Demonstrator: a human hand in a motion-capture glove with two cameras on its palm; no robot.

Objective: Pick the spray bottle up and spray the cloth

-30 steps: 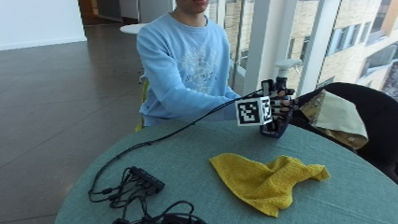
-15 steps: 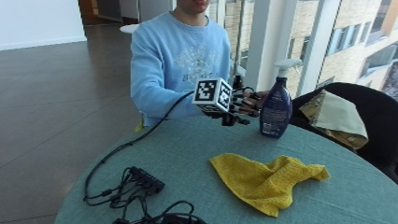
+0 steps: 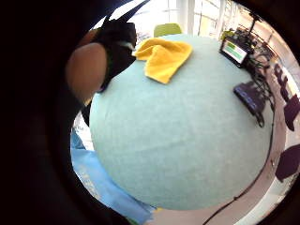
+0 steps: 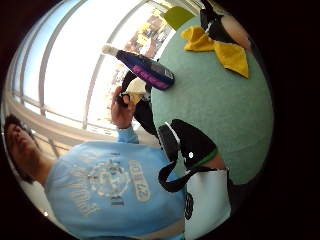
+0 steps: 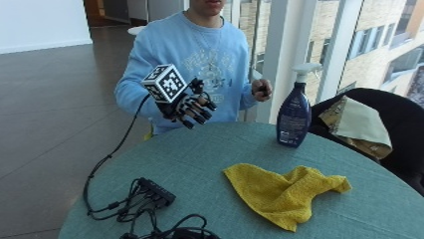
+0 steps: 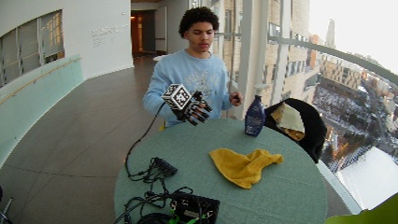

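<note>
The fingers (image 5: 199,110) of the gloved right hand (image 5: 187,105) are spread and only slightly bent, grasping nothing; the hand hangs in the air above the near edge of the round green worktop (image 5: 218,164), in front of the person's chest. The spray bottle (image 5: 294,115) stands upright on the worktop, well apart from the fingers, over toward the window side and next to a dark chair (image 5: 391,129) draped with a pale cloth. The yellow cloth (image 5: 281,191) lies crumpled on the worktop, nearer the middle, apart from both hand and bottle.

The thumb-side palm view shows the bottle (image 4: 145,69) with its purple label and white nozzle, and the person's bare left hand (image 4: 122,107) raised close to it, pinching a small dark object; the bare hand does not touch the bottle. The little-finger-side view does not show the bottle; it shows the cloth (image 3: 163,57) across a wide stretch of bare worktop, and a small screen device (image 3: 236,50) with cables at the far edge. The wide outside view shows the same cable cluster (image 6: 159,170) on the worktop.
</note>
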